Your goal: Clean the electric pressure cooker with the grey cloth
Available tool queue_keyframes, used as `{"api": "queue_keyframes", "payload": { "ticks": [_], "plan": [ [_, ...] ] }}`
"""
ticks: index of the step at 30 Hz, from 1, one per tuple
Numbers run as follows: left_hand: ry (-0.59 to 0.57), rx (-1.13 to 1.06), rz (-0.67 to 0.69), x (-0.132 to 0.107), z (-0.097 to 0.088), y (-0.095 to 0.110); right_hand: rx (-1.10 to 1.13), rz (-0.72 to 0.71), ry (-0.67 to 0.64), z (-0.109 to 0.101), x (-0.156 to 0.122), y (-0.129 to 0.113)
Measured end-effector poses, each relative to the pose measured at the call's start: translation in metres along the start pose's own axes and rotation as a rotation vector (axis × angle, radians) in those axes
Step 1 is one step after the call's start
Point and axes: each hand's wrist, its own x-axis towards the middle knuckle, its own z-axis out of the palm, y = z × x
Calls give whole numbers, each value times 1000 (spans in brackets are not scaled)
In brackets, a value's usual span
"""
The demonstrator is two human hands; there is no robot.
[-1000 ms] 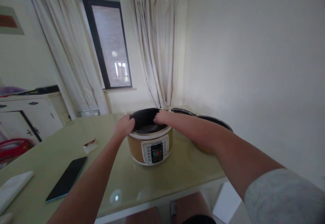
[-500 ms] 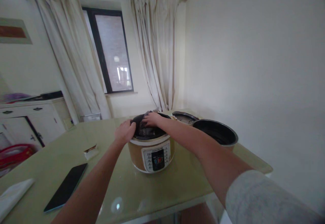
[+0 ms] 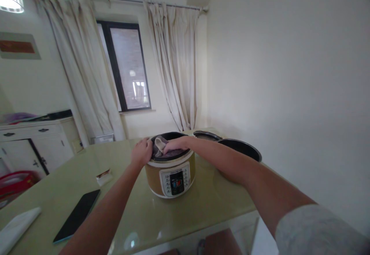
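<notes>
A gold and white electric cooker (image 3: 170,176) with a button panel stands open on the pale green table (image 3: 202,201). My left hand (image 3: 141,152) grips its left rim, fingers curled over the edge. Over the cooker's dark opening, my right hand (image 3: 177,144) presses a grey cloth (image 3: 160,145) against the inside. The cloth bunches up at the left of the opening.
A dark inner pot (image 3: 241,149) and a round lid (image 3: 206,135) sit to the right of the cooker. A black phone (image 3: 76,216), a small wrapper (image 3: 103,175) and a white folded cloth (image 3: 15,228) lie at the left. A white cabinet (image 3: 34,139) stands beyond.
My right hand has moved round inside the cooker's opening with the cloth, from the far rim toward the middle. The left hand has stayed on the rim. The camera tilted up.
</notes>
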Motion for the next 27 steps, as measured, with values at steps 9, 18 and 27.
{"api": "queue_keyframes", "payload": {
  "ticks": [9, 18, 27],
  "plan": [
    [-181, -540, 196, 5, -15, 45, 474, -395, 310, 0, -7, 16],
    [-286, -93, 333, 21, -23, 42, -251, -238, 527, -56, -55, 32],
    [-843, -1, 267, 39, 5, 95, -603, 123, 675, -15, -39, 40]
  ]
}}
